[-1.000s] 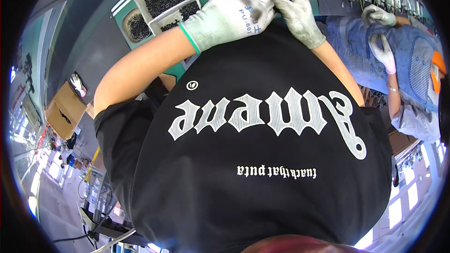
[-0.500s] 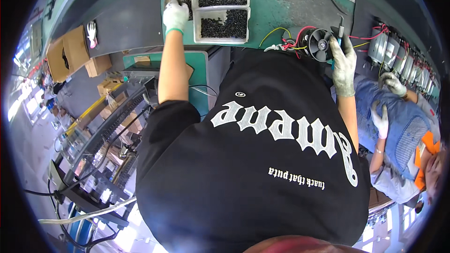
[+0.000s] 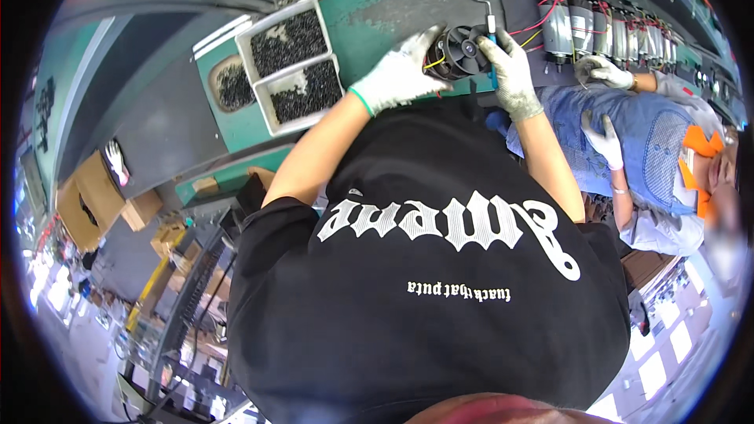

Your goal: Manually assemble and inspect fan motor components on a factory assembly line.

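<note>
Both my hands wear white gloves and meet at a black fan motor [image 3: 469, 47] with round blades and red and yellow wires, at the bench's near edge. My left hand [image 3: 399, 72] is closed around the left side of the motor, thumb below and fingers above; whether it also pinches a small part is hidden. My right hand [image 3: 510, 78] grips a slim blue-handled tool [image 3: 492, 47] held upright against the fan's right side. Its fingers also reach the fan's rim.
White bins [image 3: 246, 59] of small black pieces stand left on the green mat, beside a round dish [image 3: 214, 82] of similar pieces. Silver cylindrical motors [image 3: 581, 23] line the bench at right. A co-worker [image 3: 652, 133] with gloved hands sits close on my right. A cardboard box [image 3: 71, 196] stands far left.
My left hand has left the round dish and come right to the fan motor. My right hand still holds the tool at the fan. The whole view has turned and shifted.
</note>
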### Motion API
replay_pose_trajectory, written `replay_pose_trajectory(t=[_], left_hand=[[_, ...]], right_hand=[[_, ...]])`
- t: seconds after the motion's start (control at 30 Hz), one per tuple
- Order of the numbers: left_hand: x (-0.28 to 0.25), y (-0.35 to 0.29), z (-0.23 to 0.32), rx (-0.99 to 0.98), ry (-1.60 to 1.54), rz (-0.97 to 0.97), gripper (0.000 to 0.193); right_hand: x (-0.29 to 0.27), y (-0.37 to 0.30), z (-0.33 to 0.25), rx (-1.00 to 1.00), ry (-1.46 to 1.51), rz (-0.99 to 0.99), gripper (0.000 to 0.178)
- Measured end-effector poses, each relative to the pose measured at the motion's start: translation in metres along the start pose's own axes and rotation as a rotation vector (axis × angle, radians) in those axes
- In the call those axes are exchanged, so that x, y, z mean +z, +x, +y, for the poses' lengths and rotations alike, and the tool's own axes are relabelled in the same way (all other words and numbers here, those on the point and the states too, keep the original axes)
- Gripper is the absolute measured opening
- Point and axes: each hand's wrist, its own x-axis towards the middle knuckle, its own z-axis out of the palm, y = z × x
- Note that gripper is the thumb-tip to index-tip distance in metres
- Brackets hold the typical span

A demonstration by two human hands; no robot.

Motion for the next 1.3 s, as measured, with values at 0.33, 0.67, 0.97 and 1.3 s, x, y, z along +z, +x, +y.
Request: replay_pose_trajectory(t=[0.33,0.67,0.97,1.3], left_hand=[[0.015,0.001,0.016,0.016,-0.172,-0.006,0.096],[0.058,0.001,0.056,0.208,0.049,0.081,0.081],[0.073,0.02,0.077,0.377,0.365,-0.408,0.084],[0.029,0.082,0.036,0.726,0.735,-0.429,0.051]], right_hand=[[-0.065,0.079,0.003,-0.204,-0.899,0.36,0.06],[-0.044,-0.034,-0.04,-0.137,-1.045,-0.389,0.079],[-0.084,-0.076,0.049,0.09,-0.285,-0.151,0.063],[-0.022,-0.044,0.073,-0.004,0.13,0.202,0.066]])
